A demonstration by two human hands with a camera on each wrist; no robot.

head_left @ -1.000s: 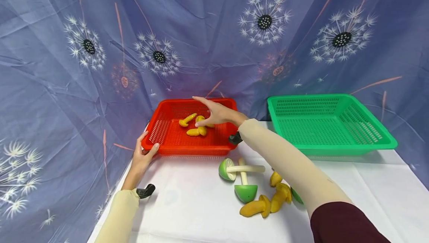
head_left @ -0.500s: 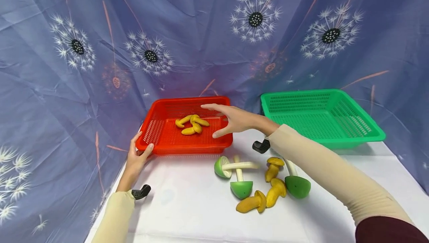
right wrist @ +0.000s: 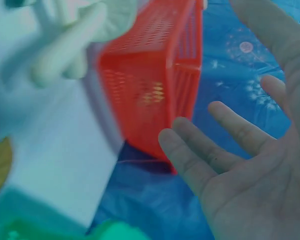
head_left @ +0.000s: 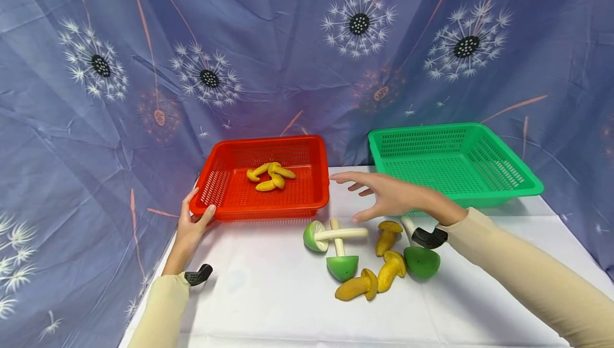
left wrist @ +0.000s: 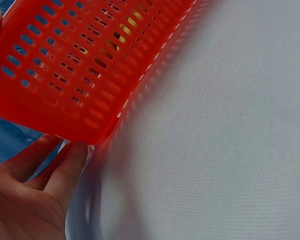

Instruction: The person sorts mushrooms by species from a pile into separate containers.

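Note:
My left hand (head_left: 190, 226) holds the near left corner of a red plastic basket (head_left: 268, 213), thumb at the rim and fingers against the outside, as the left wrist view shows from below. Several yellow toy mushrooms (head_left: 272, 184) lie in that basket. Over the table between the two baskets is my right hand (head_left: 390, 194), its fingers spread with nothing in them. Just below it lie two crossed green-capped toy mushrooms (head_left: 342, 268) with white stems, several yellow mushrooms (head_left: 356, 287) and another green-capped mushroom (head_left: 422, 262), whose stem is partly covered by the right wrist camera.
A green plastic basket (head_left: 479, 199) stands at the back right with nothing in it. Behind both baskets hangs a blue cloth (head_left: 288, 44) with dandelion prints. White cloth (head_left: 268, 284) covers the table.
My right hand has moved from above the red basket to the right and toward me, holding nothing. My left hand stays at the basket corner. The head view has shifted slightly.

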